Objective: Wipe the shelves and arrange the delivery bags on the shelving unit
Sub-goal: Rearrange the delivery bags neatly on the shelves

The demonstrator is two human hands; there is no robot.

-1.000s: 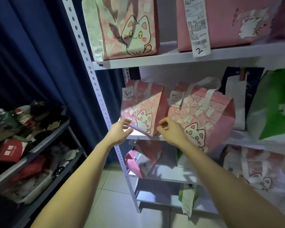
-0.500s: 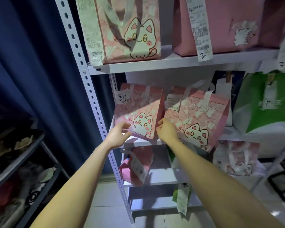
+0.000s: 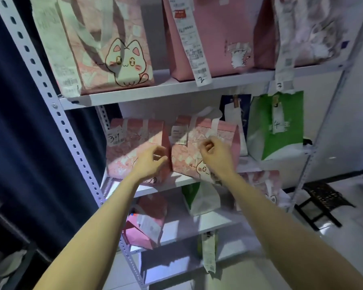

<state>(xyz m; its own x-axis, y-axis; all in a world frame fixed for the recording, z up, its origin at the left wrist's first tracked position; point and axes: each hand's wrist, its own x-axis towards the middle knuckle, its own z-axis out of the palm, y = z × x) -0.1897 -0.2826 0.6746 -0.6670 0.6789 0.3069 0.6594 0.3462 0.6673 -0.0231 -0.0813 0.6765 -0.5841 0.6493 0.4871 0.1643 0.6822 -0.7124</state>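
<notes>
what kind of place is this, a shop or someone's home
Likely a pickup or staging area for delivery orders: a metal shelving unit holds pink cat-print bags and a green bag, several hung with printed receipts and handwritten numbers.

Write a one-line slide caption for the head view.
Left hand and right hand at two pink cat-print bags on the shelving unit, beside a green bag.

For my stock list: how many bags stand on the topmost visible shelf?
3: pink cat bag at left, pink bag tagged 2 at centre, pale bag at right; others may hide behind.
</notes>
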